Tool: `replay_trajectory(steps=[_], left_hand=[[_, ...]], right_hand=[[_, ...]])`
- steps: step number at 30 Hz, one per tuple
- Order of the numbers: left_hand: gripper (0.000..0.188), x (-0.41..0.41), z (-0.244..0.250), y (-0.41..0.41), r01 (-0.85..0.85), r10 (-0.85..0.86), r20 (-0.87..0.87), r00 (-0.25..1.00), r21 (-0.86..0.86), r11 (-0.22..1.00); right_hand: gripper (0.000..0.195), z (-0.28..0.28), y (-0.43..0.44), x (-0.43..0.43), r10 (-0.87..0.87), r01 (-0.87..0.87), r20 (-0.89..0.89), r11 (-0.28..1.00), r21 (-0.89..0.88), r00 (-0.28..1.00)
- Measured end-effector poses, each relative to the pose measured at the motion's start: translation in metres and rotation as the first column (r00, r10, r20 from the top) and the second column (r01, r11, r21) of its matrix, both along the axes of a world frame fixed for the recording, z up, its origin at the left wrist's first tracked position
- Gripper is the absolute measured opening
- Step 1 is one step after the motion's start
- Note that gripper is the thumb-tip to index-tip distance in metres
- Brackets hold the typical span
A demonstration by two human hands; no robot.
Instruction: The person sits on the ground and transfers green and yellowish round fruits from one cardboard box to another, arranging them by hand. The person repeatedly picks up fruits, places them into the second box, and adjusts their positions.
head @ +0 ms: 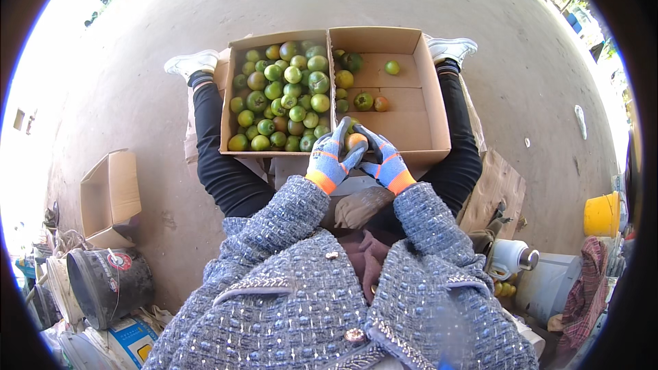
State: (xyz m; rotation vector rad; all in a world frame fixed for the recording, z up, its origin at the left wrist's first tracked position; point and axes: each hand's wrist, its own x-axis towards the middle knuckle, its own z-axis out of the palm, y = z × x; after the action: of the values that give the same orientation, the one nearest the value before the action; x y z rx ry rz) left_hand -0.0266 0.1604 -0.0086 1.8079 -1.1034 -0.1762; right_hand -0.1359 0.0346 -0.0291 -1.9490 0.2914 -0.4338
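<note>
Two cardboard boxes stand side by side between my legs. The left cardboard box (224, 118) is full of green tomatoes (273, 90), a few of them turning orange. In the right cardboard box (437, 113) several tomatoes lie mostly along its left side, among them a small green one (392, 67) and an orange-red one (381, 104). Over the near edge, where the boxes meet, my left hand (334, 156) and my right hand (384, 159), both in blue-grey work gloves with orange cuffs, hold an orange tomato (355, 140) between them. A greenish tomato shows just beyond it, partly hidden by the fingers.
An open cardboard box (109, 192) stands on the floor at the left, above a black bucket (115, 285). At the right are flattened cardboard (501, 190), a white jug (506, 258), a yellow bucket (601, 215) and a checked cloth (586, 288).
</note>
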Motion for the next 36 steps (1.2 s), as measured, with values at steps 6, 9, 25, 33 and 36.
replay_trajectory(steps=[6, 9, 25, 33, 36], left_hand=[[0.059, 0.036, -0.008, 0.004, -0.093, 0.096, 0.009, 0.995, -0.167, 0.982], [0.061, 0.071, 0.008, 0.007, -0.439, 0.369, 0.505, 0.780, 0.022, 0.898], [0.027, 0.064, -0.010, 0.021, -0.389, 0.397, -0.081, 0.914, 0.102, 0.916], [0.027, -0.008, 0.006, 0.000, -0.046, 0.025, 0.134, 0.991, 0.158, 0.986], [0.022, -0.003, 0.006, 0.003, -0.023, -0.004, 0.152, 0.988, 0.176, 0.984]], right_hand=[[0.052, 0.019, 0.006, 0.010, -0.148, 0.081, 0.077, 0.825, 0.559, 0.986], [0.055, 0.000, -0.020, 0.003, -0.315, 0.062, 0.188, 0.641, 0.765, 0.930], [0.054, -0.006, -0.021, 0.006, -0.190, -0.019, 0.185, 0.646, 0.763, 0.964], [0.068, 0.013, 0.005, 0.007, 0.000, -0.007, -0.133, 0.998, -0.058, 0.991], [0.063, 0.015, 0.004, 0.007, 0.022, -0.045, -0.133, 0.983, -0.178, 0.991]])
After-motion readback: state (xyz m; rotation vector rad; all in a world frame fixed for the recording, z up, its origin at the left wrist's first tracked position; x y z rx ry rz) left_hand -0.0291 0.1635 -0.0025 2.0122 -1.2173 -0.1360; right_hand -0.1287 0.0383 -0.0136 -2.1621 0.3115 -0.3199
